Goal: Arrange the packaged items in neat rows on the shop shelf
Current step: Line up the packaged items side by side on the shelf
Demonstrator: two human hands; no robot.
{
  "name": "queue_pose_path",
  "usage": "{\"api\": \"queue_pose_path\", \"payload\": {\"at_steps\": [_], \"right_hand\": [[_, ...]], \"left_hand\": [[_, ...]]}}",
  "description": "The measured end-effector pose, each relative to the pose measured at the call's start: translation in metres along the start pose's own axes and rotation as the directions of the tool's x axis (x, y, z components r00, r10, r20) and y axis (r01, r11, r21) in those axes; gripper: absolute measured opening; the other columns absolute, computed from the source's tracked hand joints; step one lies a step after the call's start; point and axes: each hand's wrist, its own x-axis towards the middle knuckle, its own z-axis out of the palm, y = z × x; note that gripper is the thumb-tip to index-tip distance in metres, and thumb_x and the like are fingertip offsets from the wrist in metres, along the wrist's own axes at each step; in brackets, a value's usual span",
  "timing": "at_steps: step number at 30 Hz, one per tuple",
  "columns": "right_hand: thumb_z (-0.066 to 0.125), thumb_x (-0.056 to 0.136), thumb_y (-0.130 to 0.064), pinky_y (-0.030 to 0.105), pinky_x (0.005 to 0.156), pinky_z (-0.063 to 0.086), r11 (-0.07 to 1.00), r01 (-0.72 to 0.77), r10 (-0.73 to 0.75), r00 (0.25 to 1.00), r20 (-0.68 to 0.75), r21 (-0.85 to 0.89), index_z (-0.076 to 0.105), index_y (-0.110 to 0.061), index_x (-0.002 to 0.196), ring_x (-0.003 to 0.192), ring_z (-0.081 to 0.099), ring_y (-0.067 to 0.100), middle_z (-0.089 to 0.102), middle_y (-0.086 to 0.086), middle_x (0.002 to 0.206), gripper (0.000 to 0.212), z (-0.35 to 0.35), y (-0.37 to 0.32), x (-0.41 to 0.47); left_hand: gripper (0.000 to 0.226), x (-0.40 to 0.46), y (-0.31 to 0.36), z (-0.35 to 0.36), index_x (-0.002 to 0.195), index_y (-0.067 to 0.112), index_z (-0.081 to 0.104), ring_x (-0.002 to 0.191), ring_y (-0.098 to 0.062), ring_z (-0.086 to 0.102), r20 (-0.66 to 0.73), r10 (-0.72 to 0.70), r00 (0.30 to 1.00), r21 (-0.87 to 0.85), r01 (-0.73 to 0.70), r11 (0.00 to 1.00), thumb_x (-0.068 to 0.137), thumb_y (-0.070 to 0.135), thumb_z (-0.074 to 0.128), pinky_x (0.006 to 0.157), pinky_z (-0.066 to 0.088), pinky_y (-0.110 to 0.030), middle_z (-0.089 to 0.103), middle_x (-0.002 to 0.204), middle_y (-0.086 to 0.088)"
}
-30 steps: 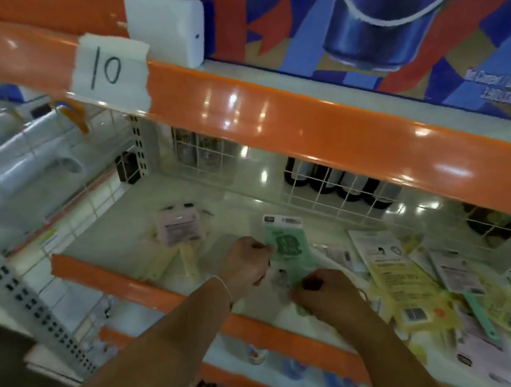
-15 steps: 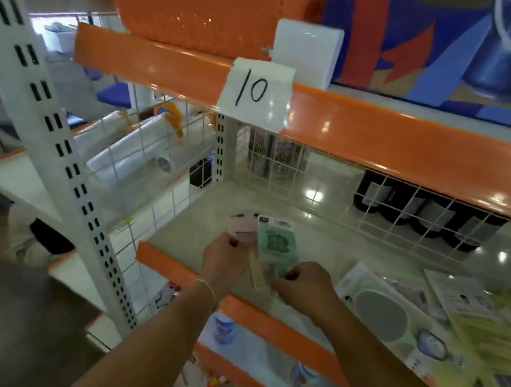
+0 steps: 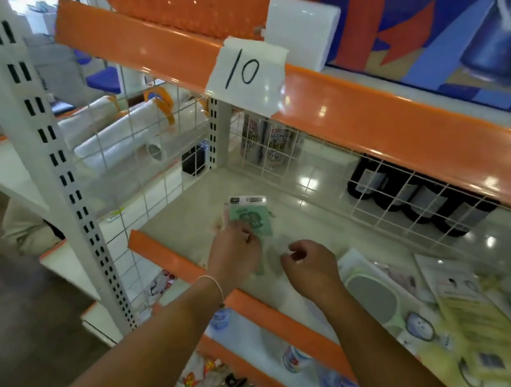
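Your left hand (image 3: 235, 252) rests on the packet (image 3: 250, 217), which lies flat on the shelf (image 3: 315, 217) near its left end, behind the front rail (image 3: 170, 257). Your right hand (image 3: 309, 265) sits just right of the packet, apart from it. More packets (image 3: 460, 311) lie on the shelf to your right. Bottles (image 3: 414, 191) stand behind the back grid (image 3: 326, 165). The "10" label (image 3: 245, 76) hangs on the upper rail (image 3: 403, 123), above the packet. Rolls (image 3: 118, 138) lie beyond the left grid (image 3: 149, 163).
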Motion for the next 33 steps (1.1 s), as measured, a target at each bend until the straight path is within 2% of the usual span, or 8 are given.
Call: {"api": "queue_pose_path", "payload": {"at_steps": [5, 10, 14, 16, 21, 24, 27, 33], "right_hand": [[0.066, 0.085, -0.036, 0.027, 0.092, 0.044, 0.994, -0.099, 0.094, 0.988, -0.122, -0.038, 0.060, -0.016, 0.124, 0.105, 0.060, 0.019, 0.063, 0.006, 0.119, 0.044, -0.052, 0.059, -0.008], [0.068, 0.061, -0.070, 0.040, 0.097, 0.043, 0.914, -0.230, 0.238, 0.971, -0.015, -0.335, 0.041, -0.029, 0.136, 0.120, 0.051, 0.028, 0.051, 0.003, 0.130, 0.089, -0.099, 0.113, -0.017], [0.059, 0.032, -0.089, 0.048, 0.093, 0.046, 0.883, -0.150, 0.186, 0.982, 0.038, -0.445, 0.037, -0.034, 0.130, 0.116, 0.052, 0.028, 0.053, -0.001, 0.127, 0.114, -0.106, 0.147, -0.025], [0.059, 0.031, -0.088, 0.049, 0.093, 0.045, 0.881, -0.120, 0.143, 0.990, 0.015, -0.457, 0.037, -0.036, 0.132, 0.115, 0.053, 0.029, 0.055, -0.001, 0.126, 0.115, -0.108, 0.154, -0.028], [0.081, 0.049, -0.061, 0.045, 0.091, 0.047, 0.944, -0.064, 0.085, 0.995, 0.049, -0.325, 0.042, -0.031, 0.133, 0.114, 0.054, 0.027, 0.055, 0.000, 0.123, 0.098, -0.117, 0.151, -0.037], [0.078, 0.069, -0.034, 0.032, 0.080, 0.051, 0.988, -0.031, 0.038, 0.998, 0.042, -0.149, 0.057, -0.021, 0.121, 0.102, 0.062, 0.024, 0.065, 0.001, 0.111, 0.058, -0.125, 0.153, -0.037], [0.063, 0.081, -0.021, 0.026, 0.061, 0.045, 0.998, -0.031, 0.029, 0.998, 0.048, 0.046, 0.067, -0.027, 0.095, 0.076, 0.065, 0.025, 0.066, 0.001, 0.078, 0.016, -0.136, 0.154, -0.038], [0.057, 0.093, -0.020, 0.027, 0.056, 0.041, 0.908, -0.109, 0.086, 0.993, 0.076, 0.405, 0.068, -0.008, 0.086, 0.062, 0.057, 0.022, 0.060, 0.005, 0.067, 0.018, -0.158, 0.153, -0.036]], "left_hand": [[0.017, -0.015, 0.023, 0.046, 0.104, 0.017, 0.060, 0.084, -0.023, 0.061, 0.117, 0.039, 0.992, -0.033, -0.035, 0.999, 0.088, 0.018, 0.055, 0.071, 0.050, -0.027, 0.063, 0.095, -0.006], [0.009, -0.044, 0.040, 0.094, 0.090, 0.018, 0.063, 0.074, -0.018, 0.061, 0.234, 0.051, 0.971, 0.017, -0.056, 0.998, 0.084, 0.020, 0.056, 0.064, 0.051, -0.026, 0.066, 0.084, -0.003], [0.012, -0.072, 0.054, 0.127, 0.090, 0.016, 0.060, 0.065, -0.017, 0.062, 0.365, -0.005, 0.931, 0.075, -0.024, 0.997, 0.083, 0.024, 0.056, 0.054, 0.052, -0.026, 0.063, 0.076, -0.001], [0.016, -0.083, 0.062, 0.139, 0.094, 0.016, 0.059, 0.074, -0.022, 0.065, 0.387, -0.033, 0.921, 0.104, -0.008, 0.995, 0.082, 0.026, 0.056, 0.065, 0.058, -0.035, 0.064, 0.083, -0.004], [0.022, -0.103, 0.074, 0.155, 0.103, 0.009, 0.059, 0.081, -0.027, 0.065, 0.353, -0.034, 0.935, 0.127, -0.011, 0.992, 0.084, 0.020, 0.054, 0.066, 0.056, -0.035, 0.059, 0.083, -0.002], [0.010, -0.111, 0.078, 0.152, 0.093, 0.013, 0.057, 0.068, -0.022, 0.062, 0.282, -0.064, 0.957, 0.083, 0.042, 0.996, 0.083, 0.015, 0.054, 0.054, 0.048, -0.025, 0.059, 0.076, 0.000], [0.027, -0.117, 0.078, 0.148, 0.100, 0.012, 0.052, 0.085, -0.034, 0.067, 0.204, -0.145, 0.968, 0.017, 0.145, 0.989, 0.078, 0.025, 0.060, 0.064, 0.051, -0.032, 0.064, 0.091, -0.010], [0.030, -0.123, 0.083, 0.153, 0.105, 0.005, 0.052, 0.099, -0.034, 0.061, 0.052, -0.260, 0.964, -0.020, 0.261, 0.965, 0.094, 0.033, 0.050, 0.083, 0.050, -0.035, 0.063, 0.103, -0.012]]}}
